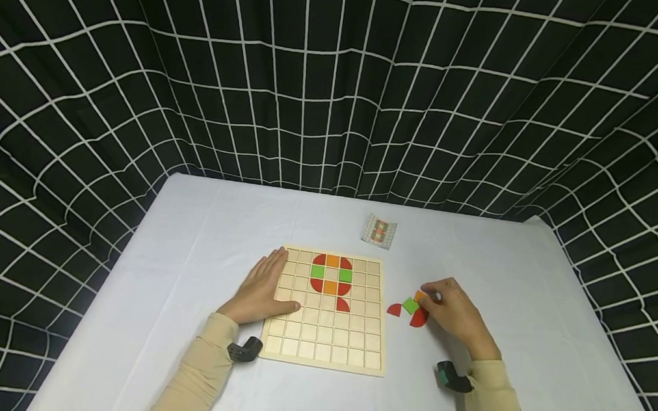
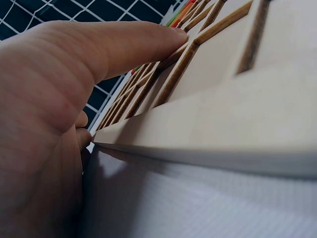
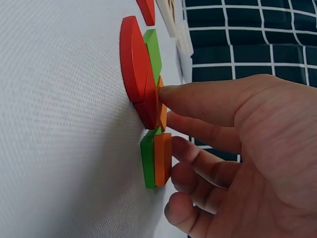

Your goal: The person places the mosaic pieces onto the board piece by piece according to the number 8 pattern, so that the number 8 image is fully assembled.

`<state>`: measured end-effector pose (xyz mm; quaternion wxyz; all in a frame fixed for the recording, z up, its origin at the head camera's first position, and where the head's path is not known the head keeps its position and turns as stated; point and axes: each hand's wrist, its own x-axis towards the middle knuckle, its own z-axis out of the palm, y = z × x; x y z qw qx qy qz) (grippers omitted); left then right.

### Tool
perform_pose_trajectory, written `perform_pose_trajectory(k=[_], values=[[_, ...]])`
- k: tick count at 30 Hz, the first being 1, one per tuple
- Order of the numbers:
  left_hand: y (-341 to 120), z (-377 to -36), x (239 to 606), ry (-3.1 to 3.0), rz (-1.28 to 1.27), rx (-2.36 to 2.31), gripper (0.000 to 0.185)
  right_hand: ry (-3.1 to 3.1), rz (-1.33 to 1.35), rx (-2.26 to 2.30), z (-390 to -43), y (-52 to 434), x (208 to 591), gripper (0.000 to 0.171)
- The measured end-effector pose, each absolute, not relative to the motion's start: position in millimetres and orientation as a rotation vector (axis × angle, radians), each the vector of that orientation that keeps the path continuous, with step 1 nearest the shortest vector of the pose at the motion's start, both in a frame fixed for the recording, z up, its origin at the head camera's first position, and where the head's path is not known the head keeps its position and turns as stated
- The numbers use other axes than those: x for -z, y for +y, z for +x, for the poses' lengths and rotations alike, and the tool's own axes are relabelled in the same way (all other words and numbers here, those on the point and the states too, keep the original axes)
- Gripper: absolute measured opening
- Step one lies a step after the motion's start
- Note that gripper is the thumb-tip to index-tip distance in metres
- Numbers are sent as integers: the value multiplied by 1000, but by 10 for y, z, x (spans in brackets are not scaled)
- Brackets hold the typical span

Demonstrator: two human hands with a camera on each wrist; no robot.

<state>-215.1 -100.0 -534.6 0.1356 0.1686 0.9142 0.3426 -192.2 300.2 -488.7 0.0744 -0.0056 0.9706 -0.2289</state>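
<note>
My left hand [image 1: 259, 291] rests on the left side of a light wooden grid board [image 1: 323, 352], fingers along its edge and thumb lying over the cells. On the board, red quarter-circle, orange and green square tiles form a ring; one red quarter-circle tile [image 1: 343, 305] sits below it. Right of the board, my right hand [image 1: 455, 311] pinches an orange square tile [image 3: 161, 106] at a small pile. Next to it lie a green square tile [image 1: 410, 305] and red quarter-circle tiles [image 1: 394, 310]. Another orange tile [image 3: 163, 158] leans against a green one [image 3: 148, 161] below the fingers.
A small printed pattern card [image 1: 379, 231] lies behind the board on the white-covered table [image 1: 234, 217]. A black curtain with white grid lines [image 1: 326, 101] surrounds the table's back and sides. Dark wrist devices [image 1: 455, 377] sit at both wrists.
</note>
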Motion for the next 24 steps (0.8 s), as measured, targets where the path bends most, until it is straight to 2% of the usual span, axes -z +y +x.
perform_pose_trajectory(k=[9,24], values=[[-1003,-2145,5331,2655,502,-990,118,2935,-21,674,-1915,2968,4863,21],[-1007,-2149,5349,2648,487,-986,120,2868,20,859,-1950,2935,4792,15]])
